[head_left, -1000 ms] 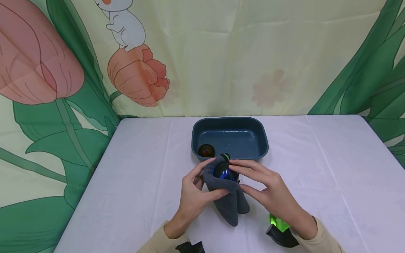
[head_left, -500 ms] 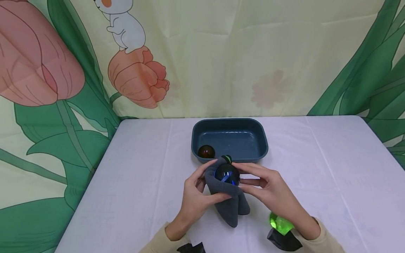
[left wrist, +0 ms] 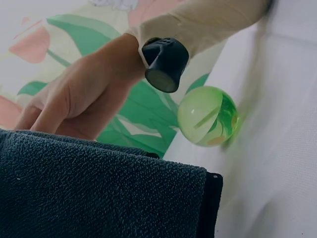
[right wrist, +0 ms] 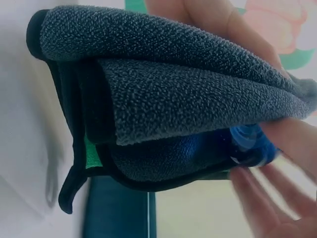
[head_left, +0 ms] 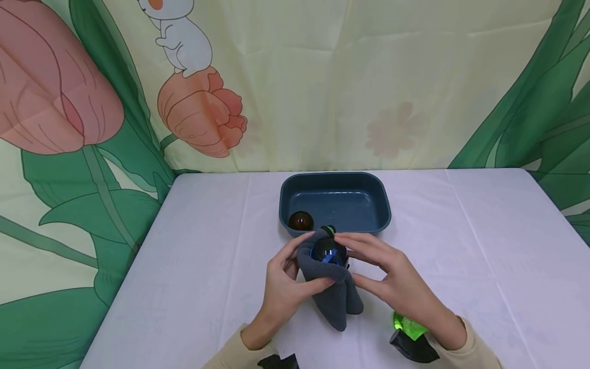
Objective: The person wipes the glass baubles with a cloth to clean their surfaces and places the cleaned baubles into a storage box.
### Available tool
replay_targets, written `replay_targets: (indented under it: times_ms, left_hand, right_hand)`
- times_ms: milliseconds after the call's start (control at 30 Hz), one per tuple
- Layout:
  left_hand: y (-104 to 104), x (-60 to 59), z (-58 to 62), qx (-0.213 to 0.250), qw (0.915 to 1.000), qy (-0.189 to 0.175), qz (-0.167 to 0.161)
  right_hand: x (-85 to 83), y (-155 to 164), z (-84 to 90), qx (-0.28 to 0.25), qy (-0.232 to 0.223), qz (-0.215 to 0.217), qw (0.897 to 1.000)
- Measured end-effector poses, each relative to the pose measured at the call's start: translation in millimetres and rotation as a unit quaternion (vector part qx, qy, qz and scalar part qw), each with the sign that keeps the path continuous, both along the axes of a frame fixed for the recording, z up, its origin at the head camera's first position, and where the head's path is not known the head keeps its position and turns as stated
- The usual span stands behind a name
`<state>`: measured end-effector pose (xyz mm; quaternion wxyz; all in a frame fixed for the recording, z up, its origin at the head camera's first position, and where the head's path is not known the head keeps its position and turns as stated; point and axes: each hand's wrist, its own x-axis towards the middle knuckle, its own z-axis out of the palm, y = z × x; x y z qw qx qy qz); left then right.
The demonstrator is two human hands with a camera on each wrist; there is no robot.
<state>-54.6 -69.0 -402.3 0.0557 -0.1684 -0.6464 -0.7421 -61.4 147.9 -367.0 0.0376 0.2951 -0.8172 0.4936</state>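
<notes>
Over the table, my left hand (head_left: pixel 287 289) grips a dark grey terry cloth (head_left: pixel 338 302), thumb in front and fingers behind. A glossy see-through blue ball (head_left: pixel 329 252) sits in the fold of that cloth. From the other side my right hand (head_left: pixel 392 266) holds the ball, its fingertips along the top and right side and its thumb low by the cloth. The right wrist view shows the blue ball (right wrist: pixel 247 144) between thumb and fingers, partly covered by the cloth (right wrist: pixel 188 94). In the left wrist view, the cloth (left wrist: pixel 99 188) hides most of the hold.
Just beyond the hands stands a dark blue plastic basin (head_left: pixel 384 205), with a brown-amber ball (head_left: pixel 300 221) in its near left corner. A clear green ball (head_left: pixel 407 325) lies on the white tablecloth (head_left: pixel 193 266) beside the right wrist. A printed curtain (head_left: pixel 299 102) hangs behind.
The blue ball shifts slightly within the cloth. My right fingers move over it, spreading a little apart again compared with half a second ago. The basin and the other balls stay put.
</notes>
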Motion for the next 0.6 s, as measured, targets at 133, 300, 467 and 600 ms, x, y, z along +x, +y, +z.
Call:
replay_targets:
  times_ms: [133,300,467,600]
  left_hand:
    - [0.4,-0.1,0.6,0.000,1.0000,0.007,-0.002]
    - [0.5,0.0,-0.1,-0.001,0.9999,0.014,-0.005]
    - [0.3,0.6,-0.9,-0.008,0.9998,0.015,-0.007]
    - [-0.1,0.3,-2.1,-0.013,0.9995,0.029,-0.007]
  right_hand:
    - [0.9,-0.2,-0.3,0.024,0.053,-0.007,0.998]
    - [1.2,-1.1,-0.7,0.018,0.066,-0.007,0.998]
    - [2.2,-1.4,-0.4,-0.026,0.008,0.001,1.000]
    - [1.3,-0.5,-1.2,-0.077,-0.092,0.010,0.993]
